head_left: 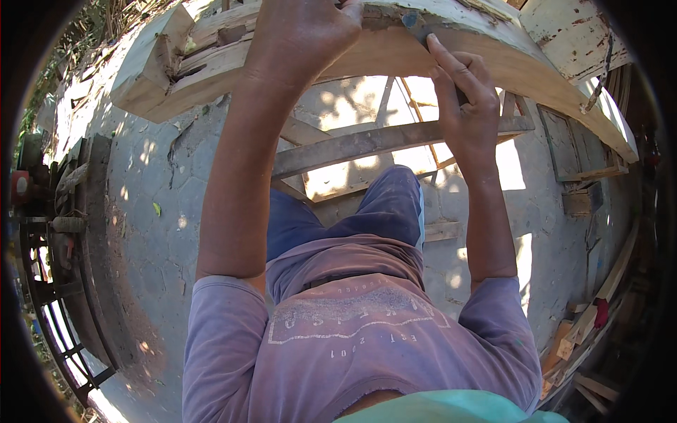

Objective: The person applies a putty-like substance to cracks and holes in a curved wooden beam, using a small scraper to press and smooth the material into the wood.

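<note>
A long pale wooden beam (395, 53) lies across the top of the view in front of me. My right hand (469, 92) is closed around the dark handle of a putty knife. The flat metal blade of the putty knife (417, 28) points up and left, its tip at the beam's upper edge. My left hand (310, 32) is at the beam, left of the blade. Its fingers look curled, but the top edge of the view cuts them off, so what they hold, if anything, is hidden.
A wooden crossbar (374, 143) of a support frame runs below the beam, in front of my knees. A white-painted board (575, 35) stands at the far right. Wood offcuts (564, 342) lie at lower right; dark metal framework (53, 282) stands at left on the paved floor (162, 233).
</note>
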A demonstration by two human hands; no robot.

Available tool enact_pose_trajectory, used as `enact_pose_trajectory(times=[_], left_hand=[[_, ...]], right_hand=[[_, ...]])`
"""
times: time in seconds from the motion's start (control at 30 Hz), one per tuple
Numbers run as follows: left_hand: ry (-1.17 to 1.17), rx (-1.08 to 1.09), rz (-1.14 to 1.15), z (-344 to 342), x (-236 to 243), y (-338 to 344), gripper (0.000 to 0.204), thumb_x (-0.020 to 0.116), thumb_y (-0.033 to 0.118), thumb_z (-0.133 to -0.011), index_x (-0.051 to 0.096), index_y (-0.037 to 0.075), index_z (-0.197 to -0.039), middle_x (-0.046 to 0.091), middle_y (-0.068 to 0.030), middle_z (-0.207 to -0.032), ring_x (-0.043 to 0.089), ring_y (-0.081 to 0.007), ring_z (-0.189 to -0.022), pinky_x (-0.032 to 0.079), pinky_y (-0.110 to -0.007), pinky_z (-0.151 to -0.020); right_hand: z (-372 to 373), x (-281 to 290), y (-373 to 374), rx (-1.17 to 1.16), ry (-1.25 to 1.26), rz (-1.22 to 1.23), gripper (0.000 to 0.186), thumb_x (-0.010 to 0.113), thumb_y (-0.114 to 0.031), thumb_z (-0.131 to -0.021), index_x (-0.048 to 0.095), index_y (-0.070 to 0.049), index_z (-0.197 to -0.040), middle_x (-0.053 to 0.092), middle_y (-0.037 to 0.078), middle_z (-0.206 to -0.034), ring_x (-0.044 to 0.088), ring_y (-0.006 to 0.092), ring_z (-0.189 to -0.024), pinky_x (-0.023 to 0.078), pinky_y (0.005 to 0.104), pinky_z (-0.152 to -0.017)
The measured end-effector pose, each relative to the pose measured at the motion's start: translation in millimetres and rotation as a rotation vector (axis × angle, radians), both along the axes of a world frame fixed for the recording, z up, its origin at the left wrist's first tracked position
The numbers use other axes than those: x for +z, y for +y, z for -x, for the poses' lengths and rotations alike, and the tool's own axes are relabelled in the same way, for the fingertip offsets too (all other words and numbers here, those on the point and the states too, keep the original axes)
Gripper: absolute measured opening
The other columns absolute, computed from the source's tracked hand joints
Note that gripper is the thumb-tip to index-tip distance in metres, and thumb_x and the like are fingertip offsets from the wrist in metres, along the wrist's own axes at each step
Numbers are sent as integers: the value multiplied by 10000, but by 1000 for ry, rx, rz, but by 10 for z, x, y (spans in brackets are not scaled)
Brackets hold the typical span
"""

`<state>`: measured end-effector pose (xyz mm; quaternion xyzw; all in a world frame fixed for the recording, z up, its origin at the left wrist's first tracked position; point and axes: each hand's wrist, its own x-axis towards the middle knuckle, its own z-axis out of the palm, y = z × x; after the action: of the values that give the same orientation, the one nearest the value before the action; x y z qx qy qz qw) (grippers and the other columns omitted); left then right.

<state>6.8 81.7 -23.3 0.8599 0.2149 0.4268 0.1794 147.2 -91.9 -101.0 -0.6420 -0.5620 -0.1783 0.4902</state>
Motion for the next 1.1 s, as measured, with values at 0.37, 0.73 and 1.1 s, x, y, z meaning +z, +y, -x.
enact_pose_trajectory(times=[0.37,0.73,1.1], left_hand=[[-42,46,-7,28,-72,-80,143,757,73,-856,669,-38,-872,683,-209,-896,693,-345,-865,531,-429,-772],[17,28,74,29,16,-92,140,747,66,-854,670,-51,-849,684,-213,-868,692,-330,-811,534,-421,-734],[-16,50,-33,-17,-54,-80,131,745,63,-862,671,-44,-862,681,-198,-874,696,-313,-828,543,-408,-748]], right_hand=[[-129,-299,336,-253,-442,-71,570,728,-6,-822,707,-250,-1336,596,66,-955,627,265,-864,545,412,-745],[125,-249,21,-191,-172,105,527,698,43,-910,694,-213,-1371,637,89,-989,650,203,-840,551,386,-721],[387,-332,432,-102,8,-75,455,657,54,-946,673,-93,-1376,646,121,-998,682,213,-839,552,353,-735]])
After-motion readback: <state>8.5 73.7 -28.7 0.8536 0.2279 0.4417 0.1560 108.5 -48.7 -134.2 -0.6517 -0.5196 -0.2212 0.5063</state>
